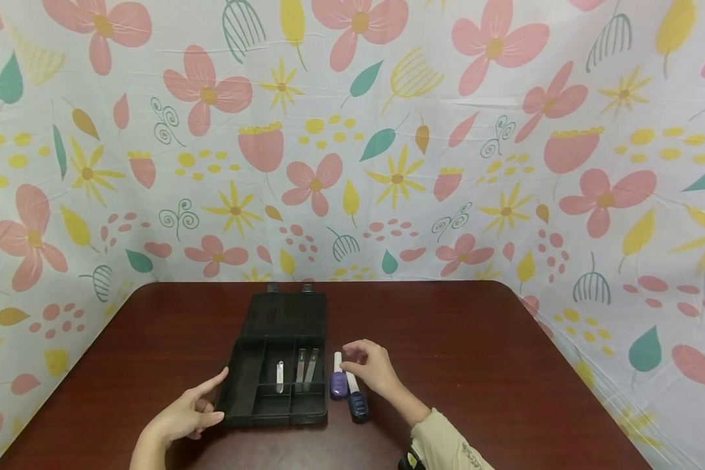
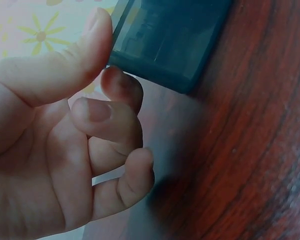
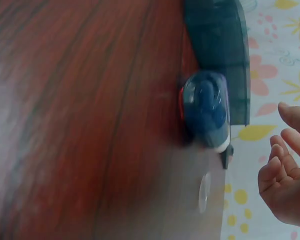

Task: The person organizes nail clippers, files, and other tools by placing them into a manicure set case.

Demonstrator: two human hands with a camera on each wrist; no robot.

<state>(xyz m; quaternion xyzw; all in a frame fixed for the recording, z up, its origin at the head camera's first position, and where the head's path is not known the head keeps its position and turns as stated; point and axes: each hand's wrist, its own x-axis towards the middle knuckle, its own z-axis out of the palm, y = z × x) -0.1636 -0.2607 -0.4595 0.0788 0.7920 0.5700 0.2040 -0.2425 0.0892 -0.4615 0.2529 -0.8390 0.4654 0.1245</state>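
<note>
A black compartment box [image 1: 243, 378] lies with its lid open on the table. My left hand [image 1: 182, 412] is at its left side, index finger and thumb touching the edge while the other fingers curl loosely. In the left wrist view the thumb is by a corner of the box [image 2: 170, 55]. Right of the box lie two nail polish bottles with white caps, a purple bottle [image 1: 338, 386] and a dark blue bottle [image 1: 359, 408]. My right hand [image 1: 376, 371] hovers by their caps, thumb and fingers parted. The right wrist view shows the dark blue bottle [image 3: 206, 107] apart from the hand.
Inside the box are a silver nail clipper [image 1: 279, 377] and two slim flat strips [image 1: 306, 371], set in separate compartments. The raised lid [image 1: 284, 314] leans toward the back. Dark reddish wood makes up the table [image 1: 446, 339], with a flowered curtain [image 1: 352, 196] behind it.
</note>
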